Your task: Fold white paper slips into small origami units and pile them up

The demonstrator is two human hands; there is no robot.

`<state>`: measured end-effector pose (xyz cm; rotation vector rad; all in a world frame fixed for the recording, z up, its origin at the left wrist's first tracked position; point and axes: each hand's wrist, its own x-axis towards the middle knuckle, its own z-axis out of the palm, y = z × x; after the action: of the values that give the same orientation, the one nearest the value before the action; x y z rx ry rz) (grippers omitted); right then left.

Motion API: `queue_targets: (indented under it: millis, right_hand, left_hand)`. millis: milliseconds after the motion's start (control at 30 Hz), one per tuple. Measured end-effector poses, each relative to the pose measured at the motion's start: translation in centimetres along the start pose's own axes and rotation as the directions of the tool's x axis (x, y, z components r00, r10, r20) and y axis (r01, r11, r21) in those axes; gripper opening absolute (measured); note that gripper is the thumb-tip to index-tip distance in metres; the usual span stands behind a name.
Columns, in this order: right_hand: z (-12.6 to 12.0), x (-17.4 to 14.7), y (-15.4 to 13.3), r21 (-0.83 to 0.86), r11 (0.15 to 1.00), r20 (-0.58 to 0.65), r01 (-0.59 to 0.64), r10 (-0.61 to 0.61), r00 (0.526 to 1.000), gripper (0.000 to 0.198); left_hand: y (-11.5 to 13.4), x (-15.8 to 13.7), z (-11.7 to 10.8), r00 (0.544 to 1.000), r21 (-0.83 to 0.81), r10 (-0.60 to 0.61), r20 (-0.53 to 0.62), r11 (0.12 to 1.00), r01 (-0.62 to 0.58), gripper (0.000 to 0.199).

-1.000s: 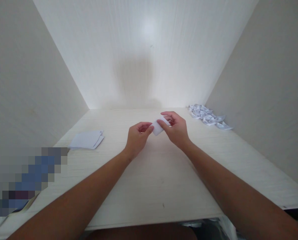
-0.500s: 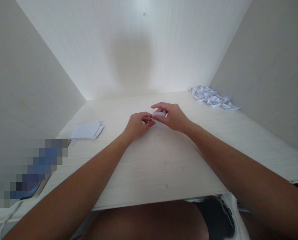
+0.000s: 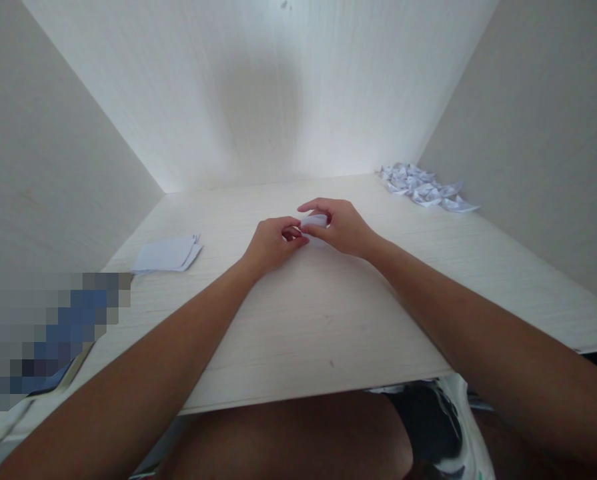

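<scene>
Between my hands is a small piece of white paper (image 3: 317, 221), bent or folded over, just above the middle of the table. My right hand (image 3: 339, 225) pinches it between thumb and fingers, with the index finger stretched out over the top. The fingertips of my left hand (image 3: 277, 241) close on the paper's left edge. Fingers cover part of the sheet, so its exact folds cannot be made out.
A stack of white paper sheets (image 3: 165, 255) lies at the left. Several folded white paper pieces (image 3: 418, 183) are heaped at the back right. A pixelated blue object (image 3: 73, 333) with a cable stands at the left edge. Panels (image 3: 263, 100) enclose the table (image 3: 278, 347).
The whole view has shifted slightly. Both hands keep hold of the paper, and its upper part now shows as a rounder curve between the fingers.
</scene>
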<state>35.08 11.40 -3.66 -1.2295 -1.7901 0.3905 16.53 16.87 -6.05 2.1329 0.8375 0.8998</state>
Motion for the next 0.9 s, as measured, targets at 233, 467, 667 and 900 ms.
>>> queue_targets:
  millis: [233,467,667,900]
  right_hand:
    - [-0.11,-0.03,-0.01,-0.036,0.999,0.007,-0.004,0.004,1.0,0.029]
    - [0.19,-0.1,0.15,-0.061,0.998,-0.008,0.003,-0.004,1.0,0.025]
    - [0.43,-0.15,0.17,-0.057,0.998,-0.013,-0.001,0.0,1.0,0.023]
    - [-0.16,0.46,0.62,0.181,0.973,-0.153,-0.143,0.172,0.973,0.026]
  left_hand:
    - [0.33,-0.01,-0.07,0.999,0.069,0.04,0.012,0.997,-0.041,0.012]
    - [0.22,0.06,-0.12,0.999,0.083,0.049,0.019,0.995,-0.051,0.014]
    - [-0.06,0.03,-0.13,0.999,0.024,0.047,0.021,0.999,-0.047,0.008]
    - [0.23,-0.01,0.38,0.988,-0.206,-0.031,-0.152,0.979,-0.001,0.033]
